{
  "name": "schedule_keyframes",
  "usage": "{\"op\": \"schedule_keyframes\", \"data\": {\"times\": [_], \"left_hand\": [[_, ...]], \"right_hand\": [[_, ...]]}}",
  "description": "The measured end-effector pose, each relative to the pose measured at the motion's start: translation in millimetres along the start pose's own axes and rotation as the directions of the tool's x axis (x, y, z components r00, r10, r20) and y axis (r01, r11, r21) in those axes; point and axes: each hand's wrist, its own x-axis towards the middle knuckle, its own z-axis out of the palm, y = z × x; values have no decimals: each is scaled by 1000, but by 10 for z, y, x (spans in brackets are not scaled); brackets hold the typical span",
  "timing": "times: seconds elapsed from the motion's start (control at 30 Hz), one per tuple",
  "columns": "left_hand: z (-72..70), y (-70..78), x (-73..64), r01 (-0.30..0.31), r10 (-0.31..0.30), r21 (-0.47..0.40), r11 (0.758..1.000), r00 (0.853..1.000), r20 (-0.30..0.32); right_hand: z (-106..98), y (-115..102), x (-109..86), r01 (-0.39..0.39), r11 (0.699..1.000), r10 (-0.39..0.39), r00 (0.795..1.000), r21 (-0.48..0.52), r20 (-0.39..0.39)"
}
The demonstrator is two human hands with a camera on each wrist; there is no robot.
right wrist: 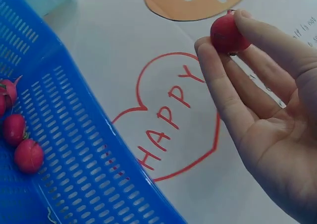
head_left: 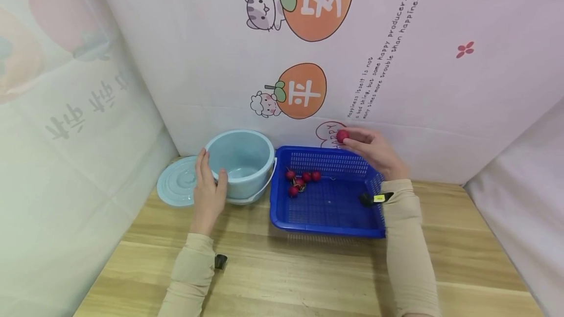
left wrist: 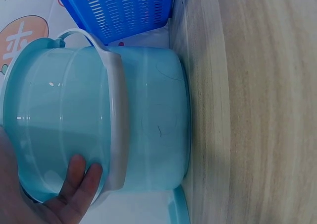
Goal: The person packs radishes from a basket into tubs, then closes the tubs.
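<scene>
My right hand [head_left: 374, 150] pinches a red radish [right wrist: 229, 33] between thumb and fingertips, raised above the back of a blue basket [head_left: 330, 230]. Several more radishes [right wrist: 28, 155] lie inside that basket, mostly towards its left side. At the left, a light blue bucket [head_left: 246, 191] stands upright without its lid, and no contents show inside. My left hand [head_left: 209, 194] rests against the left side of this bucket near the rim, its fingers fairly straight. In the left wrist view its fingertips [left wrist: 91, 177] lie by the bucket's pale handle [left wrist: 118, 120], which hangs down.
The round light blue lid [head_left: 176, 182] lies on the wooden table [head_left: 282, 278], left of the bucket. Bucket and basket stand side by side, close to a printed white cloth [head_left: 211, 62] at the back. More white cloth hangs at both sides.
</scene>
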Motion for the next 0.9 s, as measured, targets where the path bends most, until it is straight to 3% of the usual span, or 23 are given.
{"op": "schedule_keyframes", "data": {"times": [0.13,0.37,0.57,0.77,0.9], "left_hand": [[8,9,0,3,-3,-2,1000,1000,-4],[10,21,-14,11,-11,-11,1000,1000,2],[-5,8,23,-1,1,-7,1000,1000,-7],[-2,-9,13,-9,9,5,1000,1000,-11],[8,-9,2,-10,10,14,1000,1000,-8]], "right_hand": [[209,4,90,-9,1000,9,1000,22,0],[632,143,366,-24,1000,24,993,-6,115],[1044,340,638,-38,999,37,985,0,169],[1539,561,842,-76,993,97,960,-87,262],[1772,621,921,-63,993,92,947,-104,307]]}}
